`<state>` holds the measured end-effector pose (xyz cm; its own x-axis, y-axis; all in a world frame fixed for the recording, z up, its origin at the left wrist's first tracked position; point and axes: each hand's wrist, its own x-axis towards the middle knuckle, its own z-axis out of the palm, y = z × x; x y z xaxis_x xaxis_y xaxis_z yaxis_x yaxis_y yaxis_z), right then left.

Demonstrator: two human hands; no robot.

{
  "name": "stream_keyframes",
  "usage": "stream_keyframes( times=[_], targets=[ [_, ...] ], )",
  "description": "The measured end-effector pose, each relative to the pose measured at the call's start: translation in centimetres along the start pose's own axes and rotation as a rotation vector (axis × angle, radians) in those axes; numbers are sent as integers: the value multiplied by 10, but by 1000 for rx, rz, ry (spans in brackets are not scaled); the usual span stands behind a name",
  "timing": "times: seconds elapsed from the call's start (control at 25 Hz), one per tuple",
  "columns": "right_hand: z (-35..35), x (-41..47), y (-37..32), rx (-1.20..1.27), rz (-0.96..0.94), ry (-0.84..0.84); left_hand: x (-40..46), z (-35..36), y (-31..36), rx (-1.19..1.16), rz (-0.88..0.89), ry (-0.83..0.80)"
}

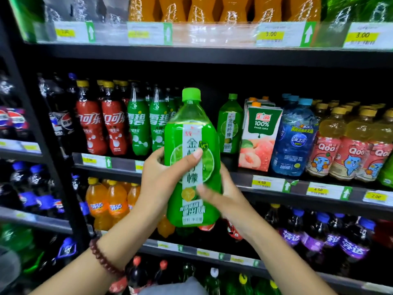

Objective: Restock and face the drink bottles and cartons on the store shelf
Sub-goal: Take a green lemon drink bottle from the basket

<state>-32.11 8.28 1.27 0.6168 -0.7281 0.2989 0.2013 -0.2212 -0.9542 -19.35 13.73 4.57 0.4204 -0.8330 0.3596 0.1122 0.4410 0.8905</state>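
Observation:
Both my hands hold a large green lime-drink bottle (pixel 192 150) upright in front of the middle shelf. My left hand (pixel 161 179) grips its left side, thumb across the label. My right hand (pixel 225 199) wraps the lower right side, thumb on the front. A matching green bottle (pixel 230 124) stands further back on the shelf, with a dark gap in front of it. Right of it stands a peach juice carton (pixel 258 139), then a blue water bottle (pixel 294 139).
Red cola bottles (pixel 102 126) and green soda bottles (pixel 146 126) fill the shelf's left part, yellow-capped Qoo bottles (pixel 348 145) the right. A black upright post (pixel 38 124) divides the racks. Orange soda (pixel 106 201) and purple soda (pixel 331 237) sit below. Price-tag rail (pixel 276 184) runs along the shelf edge.

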Motion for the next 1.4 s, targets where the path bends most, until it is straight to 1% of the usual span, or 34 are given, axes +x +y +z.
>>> stream_keyframes(
  times=[0.08,0.16,0.24,0.32,0.4,0.48,0.52,0.56,0.64,0.76,0.88,1.0,1.12,1.24,1.4],
  targets=[
    [14,-1,11,18,-36,-1,-6,-3,5,8,-5,19],
    [27,3,15,90,-56,48,-6,-16,8,90,4,27],
    [39,11,19,159,-55,43,3,-43,15,229,86,128],
    [53,26,27,202,-43,-27,18,-83,22,308,171,260],
    [71,48,36,241,-29,-100,28,-124,25,365,130,370],
    [106,85,54,296,27,-226,34,-184,26,433,75,541],
    [115,91,59,309,52,-242,32,-200,24,463,66,570],
    [130,105,64,317,85,-284,28,-219,26,506,57,634],
    [165,134,66,329,158,-406,20,-247,43,599,44,776],
    [209,149,47,341,274,-542,-2,-255,83,762,-42,895],
    [241,149,14,355,425,-676,-46,-249,123,775,-183,1086],
    [259,139,-7,361,526,-771,-93,-224,142,743,-313,1280],
    [283,126,-12,357,608,-877,-135,-212,154,703,-354,1474],
    [320,120,-7,348,664,-969,-164,-230,163,706,-389,1583],
    [374,125,5,351,712,-975,-168,-281,175,680,-409,1643]
  ],
)
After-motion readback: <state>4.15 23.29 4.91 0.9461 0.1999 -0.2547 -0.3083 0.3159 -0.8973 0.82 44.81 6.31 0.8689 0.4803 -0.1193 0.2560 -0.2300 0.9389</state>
